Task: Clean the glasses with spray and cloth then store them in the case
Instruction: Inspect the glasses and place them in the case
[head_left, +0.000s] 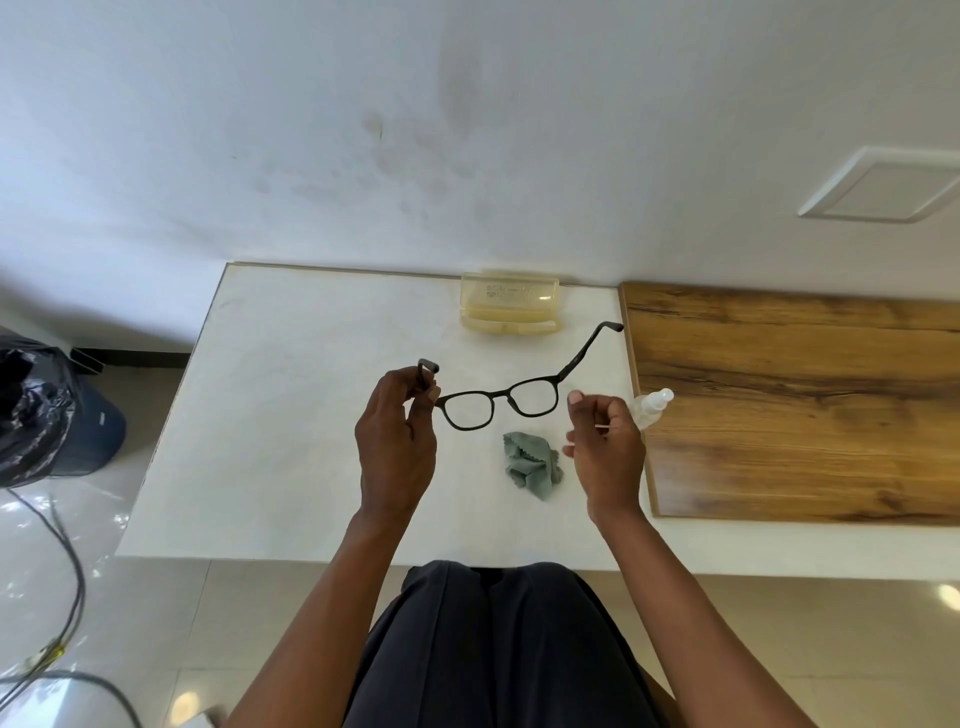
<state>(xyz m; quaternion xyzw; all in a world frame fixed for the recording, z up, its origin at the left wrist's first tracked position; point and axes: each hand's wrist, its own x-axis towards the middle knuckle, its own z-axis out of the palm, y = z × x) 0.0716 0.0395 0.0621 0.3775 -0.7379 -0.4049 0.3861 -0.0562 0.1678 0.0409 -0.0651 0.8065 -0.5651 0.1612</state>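
The black-framed glasses (498, 408) hang in the air above the white worktop (291, 415), lenses facing the person, one temple arm stretched out toward the far right. The left hand (397, 441) holds them alone: its grip is clamped on the other temple arm, pinched between thumb and fingers near the hinge. The right hand (605, 447) hovers just beside the frame without touching it, its grip loosely curled and holding nothing. Below the glasses a crumpled grey-green cloth (532, 465) lies on the worktop. A small clear spray bottle (652, 408) lies partly hidden behind the right hand, at the edge of a wooden board (805, 405). The yellowish translucent case (509, 301) sits open at the worktop's far edge, against the wall.
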